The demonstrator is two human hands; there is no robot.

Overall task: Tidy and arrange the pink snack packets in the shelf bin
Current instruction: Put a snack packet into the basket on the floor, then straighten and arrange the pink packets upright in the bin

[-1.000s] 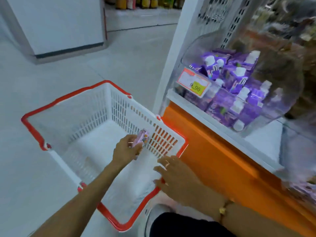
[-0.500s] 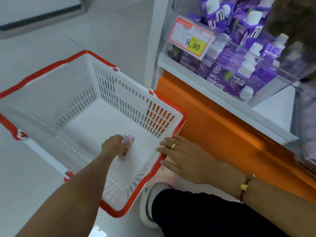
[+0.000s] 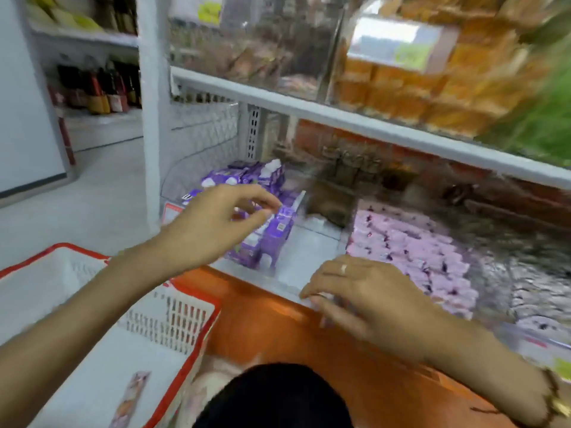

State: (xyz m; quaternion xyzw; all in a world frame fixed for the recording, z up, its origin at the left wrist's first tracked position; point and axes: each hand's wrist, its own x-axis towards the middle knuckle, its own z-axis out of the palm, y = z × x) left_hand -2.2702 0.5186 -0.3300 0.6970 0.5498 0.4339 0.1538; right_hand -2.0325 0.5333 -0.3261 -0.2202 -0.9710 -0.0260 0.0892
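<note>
Pink snack packets (image 3: pixel 411 251) fill a clear shelf bin (image 3: pixel 537 338) on the lower shelf, at right. One pink packet (image 3: pixel 131 396) lies flat on the floor of the white basket (image 3: pixel 185 316) with a red rim, bottom left. My left hand (image 3: pixel 213 223) hovers in the air in front of the purple cartons, fingers loosely curled, holding nothing. My right hand (image 3: pixel 361 291) is near the front edge of the shelf, beside the pink bin, fingers spread and empty. The view is blurred by motion.
Purple drink cartons (image 3: pixel 265 236) sit in a clear bin left of the pink one. An orange base panel (image 3: pixel 278 329) runs under the shelf. Above, a shelf (image 3: pixel 340 118) holds orange and brown packets. Bottles (image 3: pixel 102 88) stand on a far rack at left. My dark knee (image 3: pixel 272 396) is at the bottom.
My left hand let go of the pink packet in the basket and rose toward the shelf. My right hand left the basket rim and moved up to the shelf edge. The view tilted up.
</note>
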